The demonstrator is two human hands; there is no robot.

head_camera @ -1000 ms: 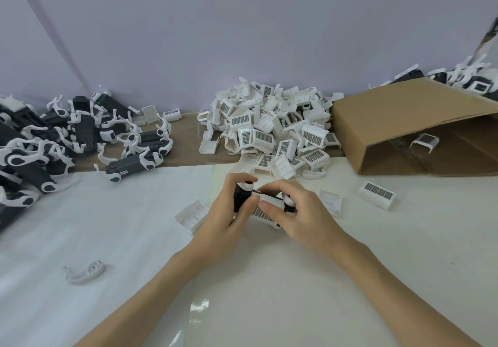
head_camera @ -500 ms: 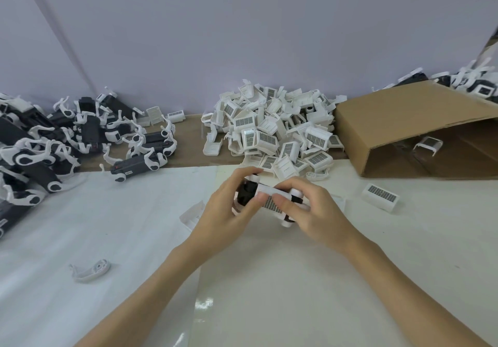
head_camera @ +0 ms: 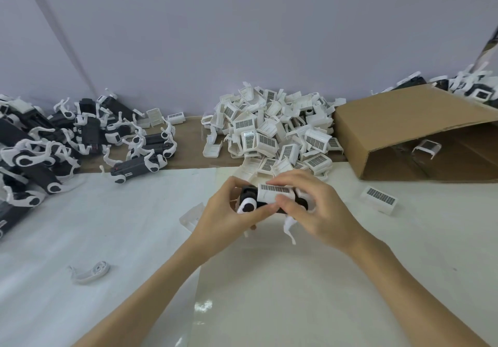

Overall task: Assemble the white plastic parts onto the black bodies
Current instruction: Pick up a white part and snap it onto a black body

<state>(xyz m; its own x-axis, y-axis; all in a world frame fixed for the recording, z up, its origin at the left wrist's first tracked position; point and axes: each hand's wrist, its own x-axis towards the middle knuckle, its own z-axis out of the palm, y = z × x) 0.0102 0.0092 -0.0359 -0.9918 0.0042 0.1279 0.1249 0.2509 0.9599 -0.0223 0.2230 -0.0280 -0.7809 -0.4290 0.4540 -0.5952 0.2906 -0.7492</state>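
Above the middle of the table both hands hold one black body (head_camera: 246, 192) with white end pieces. A white grille part (head_camera: 273, 193) sits across its top. My left hand (head_camera: 226, 220) grips the body's left end, thumb under it. My right hand (head_camera: 318, 209) curls over the right end, its thumb pressing the front edge of the white part. A white leg hangs below the body. Behind the hands lies a pile of white grille parts (head_camera: 272, 136).
A heap of black bodies with white clips (head_camera: 54, 144) fills the left. An open cardboard box (head_camera: 404, 131) lies on its side at the right. Loose white parts lie on the table: a grille part (head_camera: 380, 198), a curved clip (head_camera: 90, 271), and one (head_camera: 192, 216) by my left wrist.
The hands have lifted the body slightly and turned it, so the white part's grille now faces up. My right thumb has come onto the part's front edge.
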